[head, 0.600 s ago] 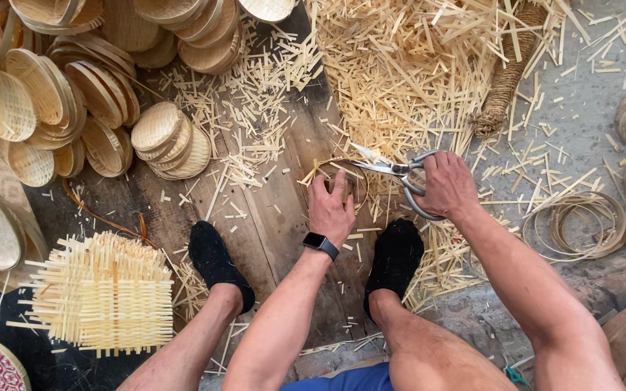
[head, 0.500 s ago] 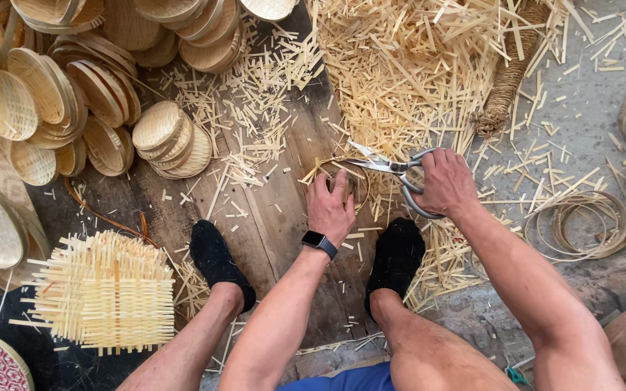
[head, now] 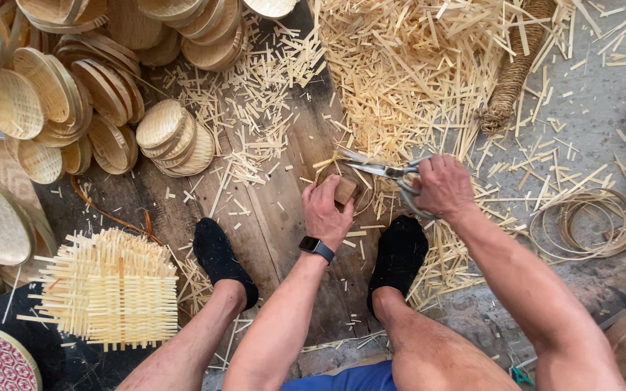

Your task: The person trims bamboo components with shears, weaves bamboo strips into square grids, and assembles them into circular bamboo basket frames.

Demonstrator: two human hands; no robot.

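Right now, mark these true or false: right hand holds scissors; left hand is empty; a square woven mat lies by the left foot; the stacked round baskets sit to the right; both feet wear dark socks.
1. True: the right hand grips the scissors.
2. False: the left hand holds a small woven piece.
3. True: the square woven mat lies beside the left foot.
4. False: the stacked round baskets sit to the left.
5. True: dark socks on both.
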